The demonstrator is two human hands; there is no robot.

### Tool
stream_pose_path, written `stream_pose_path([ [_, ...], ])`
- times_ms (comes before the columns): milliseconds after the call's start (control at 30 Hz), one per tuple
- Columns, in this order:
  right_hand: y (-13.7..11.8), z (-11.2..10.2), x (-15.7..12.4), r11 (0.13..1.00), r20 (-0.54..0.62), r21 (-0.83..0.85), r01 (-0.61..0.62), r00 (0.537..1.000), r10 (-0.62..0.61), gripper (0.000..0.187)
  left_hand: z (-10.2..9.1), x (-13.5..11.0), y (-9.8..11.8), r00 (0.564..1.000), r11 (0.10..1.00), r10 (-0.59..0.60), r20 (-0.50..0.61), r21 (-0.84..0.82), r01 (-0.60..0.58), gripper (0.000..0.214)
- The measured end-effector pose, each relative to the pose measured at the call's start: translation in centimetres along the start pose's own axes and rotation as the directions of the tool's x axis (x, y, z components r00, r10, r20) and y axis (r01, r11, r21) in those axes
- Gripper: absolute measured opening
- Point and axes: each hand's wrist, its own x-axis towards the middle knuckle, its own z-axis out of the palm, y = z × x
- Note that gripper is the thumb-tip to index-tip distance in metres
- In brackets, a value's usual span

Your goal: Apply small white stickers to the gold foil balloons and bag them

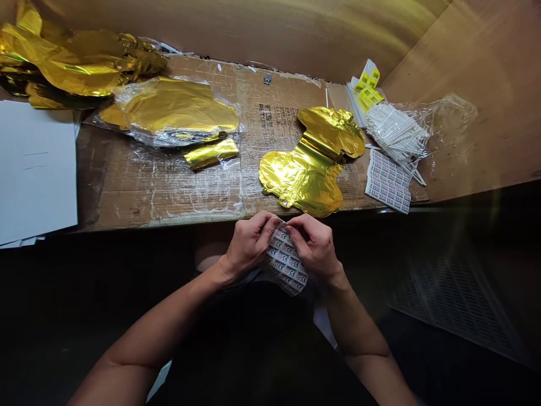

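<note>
Between my two hands, just off the front edge of the bench, is a sheet of small printed CE stickers (288, 262). My left hand (252, 239) pinches its upper left edge. My right hand (313, 242) is closed at the top right corner, thumb and forefinger pressed together; whether a single sticker sits in that pinch is too small to see. The sheet hangs down below the fingers. Just beyond my hands a shiny gold foil balloon (302, 163) lies flat and uninflated on the cardboard.
Cardboard (169, 194) covers the bench. Gold foil balloons in clear plastic (169, 110) and a crumpled foil heap (71, 56) lie left, near white paper (36, 175). On the right are white sticks (397, 132), yellow labels (369, 87) and another sticker sheet (389, 180).
</note>
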Motion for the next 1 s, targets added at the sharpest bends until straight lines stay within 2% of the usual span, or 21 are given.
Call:
stream_pose_path([
  [133, 0.1, 0.1, -0.1, 0.996, -0.071, -0.062, 0.056, 0.996, -0.061, 0.007, 0.0, 0.0, -0.1, 0.999, 0.999, -0.032, -0.012, -0.007, 0.032, 0.031],
  [267, 0.0, 0.2, -0.1, 1.000, -0.033, -0.022, 0.010, 0.999, -0.011, 0.015, 0.1, 0.1, 0.0, 1.000, 1.000, -0.008, -0.007, 0.013, 0.008, 0.031],
  [333, 0.0, 0.1, -0.2, 1.000, -0.018, -0.003, -0.001, 1.000, 0.001, 0.011, 0.1, 0.1, 0.1, 1.000, 1.000, -0.003, -0.009, 0.016, 0.003, 0.030],
  [467, 0.0, 0.0, -0.4, 0.999, -0.065, -0.003, -0.043, 0.997, 0.042, 0.007, 0.2, 0.2, 0.4, 0.999, 0.999, -0.031, -0.011, 0.004, 0.031, 0.031],
  [567, 0.0, -0.1, -0.3, 0.996, -0.031, 0.022, -0.085, 0.996, 0.086, 0.022, 0.3, 0.3, 0.5, 1.000, 1.000, -0.015, 0.001, 0.004, 0.015, 0.034],
  [700, -0.4, -0.2, 0.5, 1.000, 0.015, -0.017, -0.010, 1.000, 0.010, 0.019, 0.5, 0.4, 0.4, 0.999, 1.000, 0.025, 0.024, 0.018, -0.025, 0.036],
  [900, -0.8, -0.1, 1.0, 0.995, -0.063, -0.097, 0.035, 0.997, -0.041, 0.014, 0.5, 0.4, 0.0, 0.998, 1.000, 0.020, 0.067, 0.009, -0.020, 0.041],
  [1000, -0.6, 0.4, 0.8, 0.969, -0.088, -0.233, 0.077, 0.991, -0.100, 0.013, 0.3, 0.6, 0.2, 0.997, 1.000, -0.008, 0.081, -0.005, 0.009, 0.045],
])
